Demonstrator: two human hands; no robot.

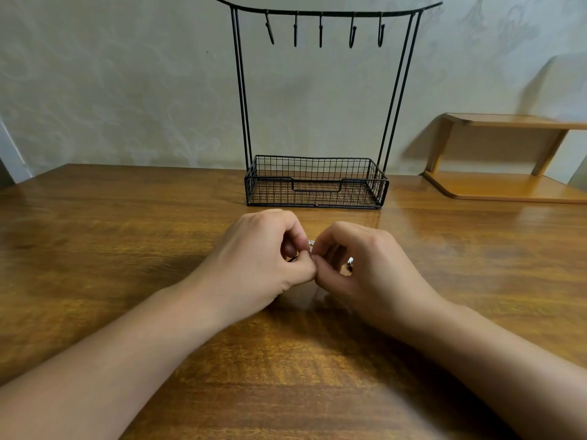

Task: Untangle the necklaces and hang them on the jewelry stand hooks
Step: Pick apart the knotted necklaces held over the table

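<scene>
A pale patterned wall backs a glossy brown wooden counter [127, 249], the only view being the head camera looking down and forward. Against the wall, just beyond the hands, stands the black wire jewelry stand [317, 182], with a mesh tray at its base and a curved top bar carrying five hooks [320, 30], all bare, so nothing is hung yet. A low wooden shelf [508, 154] sits off to the right, well apart from the work. Near the middle of the counter the left hand [263, 262] and right hand [365, 265] meet, knuckles up, thumbs touching. The fingers of both are curled in and pinched on the necklaces [311, 246], of which only small silvery glints show between the fingertips, plus another bright bit [350, 261] under the right palm; the rest of the chain is hidden. The hands seem to be held close together and low over the wood to pick at a knot with fine control. Judging by the empty hooks, the untangling is the step in hand.
</scene>
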